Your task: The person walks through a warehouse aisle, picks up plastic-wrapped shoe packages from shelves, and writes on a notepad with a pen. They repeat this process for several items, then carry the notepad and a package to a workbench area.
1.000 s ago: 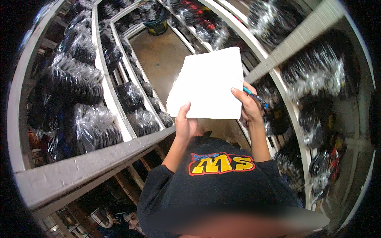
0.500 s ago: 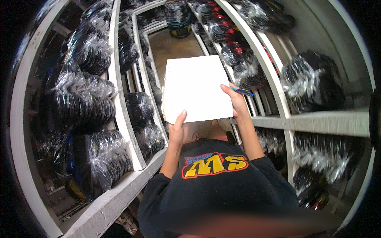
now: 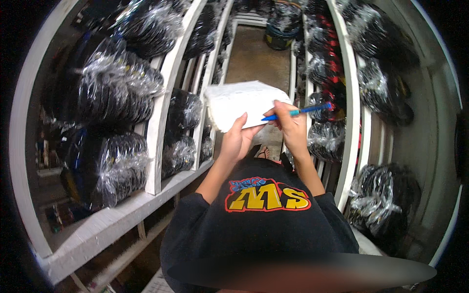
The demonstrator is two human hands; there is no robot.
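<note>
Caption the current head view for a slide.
Between shelves of plastic-wrapped bundles, the left hand holds a stack of white paper while the right hand grips a blue pen.

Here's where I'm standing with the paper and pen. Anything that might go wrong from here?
The left hand grips the stack of white paper near its lower edge, so the far end might sag. The right hand holds the blue pen with its tip near the paper's edge; a stroke could run off. Plastic-wrapped bundles fill shelves on both sides, so turning might snag their wrapping.
</note>
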